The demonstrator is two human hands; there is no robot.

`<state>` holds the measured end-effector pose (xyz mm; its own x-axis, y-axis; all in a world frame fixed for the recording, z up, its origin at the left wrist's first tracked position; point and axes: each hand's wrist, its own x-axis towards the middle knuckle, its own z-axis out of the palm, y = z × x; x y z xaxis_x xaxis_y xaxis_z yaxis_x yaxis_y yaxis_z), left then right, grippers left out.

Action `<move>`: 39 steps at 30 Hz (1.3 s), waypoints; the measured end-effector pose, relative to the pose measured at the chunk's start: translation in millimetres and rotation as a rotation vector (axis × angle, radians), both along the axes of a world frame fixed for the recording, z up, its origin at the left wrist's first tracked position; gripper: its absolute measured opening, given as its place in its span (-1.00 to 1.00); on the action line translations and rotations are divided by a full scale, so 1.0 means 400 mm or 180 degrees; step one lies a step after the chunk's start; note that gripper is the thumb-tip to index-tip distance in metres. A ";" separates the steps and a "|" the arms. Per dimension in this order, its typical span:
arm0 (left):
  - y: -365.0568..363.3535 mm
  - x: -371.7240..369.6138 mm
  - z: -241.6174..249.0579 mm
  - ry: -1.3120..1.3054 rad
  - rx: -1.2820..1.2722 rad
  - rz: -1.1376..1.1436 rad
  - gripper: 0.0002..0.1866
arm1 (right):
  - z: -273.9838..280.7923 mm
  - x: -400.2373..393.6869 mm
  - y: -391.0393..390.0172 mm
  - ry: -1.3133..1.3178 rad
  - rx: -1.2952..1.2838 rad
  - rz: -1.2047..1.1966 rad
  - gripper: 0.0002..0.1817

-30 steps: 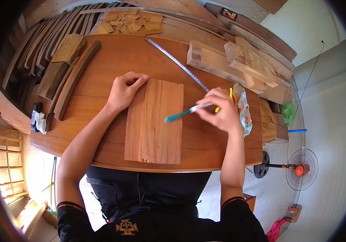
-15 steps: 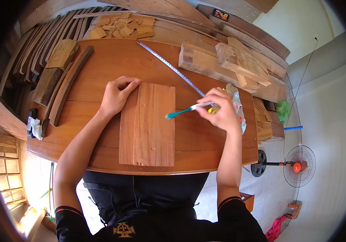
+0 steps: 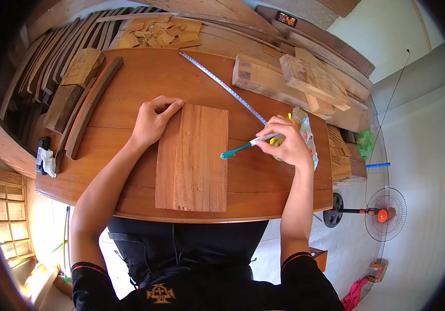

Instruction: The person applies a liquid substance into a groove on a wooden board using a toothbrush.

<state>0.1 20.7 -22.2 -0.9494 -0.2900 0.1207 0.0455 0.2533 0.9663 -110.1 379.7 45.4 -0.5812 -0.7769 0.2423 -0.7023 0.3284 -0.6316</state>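
Note:
A thick wooden block (image 3: pixel 201 160) lies on the brown table in front of me, its grain running toward my body. At its far left corner, my left hand (image 3: pixel 156 118) grips the block, thumb along the top edge and fingers curled. My right hand (image 3: pixel 286 139) pinches a green and white toothbrush (image 3: pixel 239 150) by its handle. The brush head points left and overlaps the block's right edge in this view. Behind the right hand, a plastic bag (image 3: pixel 307 137) and something yellow are partly hidden.
An extended tape measure (image 3: pixel 222 85) runs diagonally across the table (image 3: pixel 139 78). Wooden blocks (image 3: pixel 269 78) are stacked at the far right, and long wooden pieces (image 3: pixel 94 106) lie at left beside a black object with white tissue (image 3: pixel 47 161). A fan (image 3: pixel 384 214) stands right of the table.
My right hand has drawn the toothbrush a little to the right, from over the block's top to its right edge. My left hand keeps its grip on the block; the view has shifted slightly.

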 end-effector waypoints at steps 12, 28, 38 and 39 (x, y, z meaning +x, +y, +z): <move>-0.001 0.000 -0.006 0.0026 0.0017 0.0050 -0.67 | 0.016 0.005 0.007 -0.0012 0.0064 -0.0005 -0.82; 0.002 -0.002 -0.003 0.0107 0.0072 0.0049 -0.67 | 0.015 0.014 -0.007 -0.0387 0.0313 0.0518 -0.82; 0.001 -0.003 -0.004 0.0055 -0.0033 0.0095 -0.68 | 0.033 0.022 0.005 -0.0736 0.0485 0.0471 -0.80; 0.002 -0.002 -0.001 0.0046 -0.0007 0.0085 -0.68 | 0.035 0.021 0.011 -0.0946 0.0474 0.0285 -0.78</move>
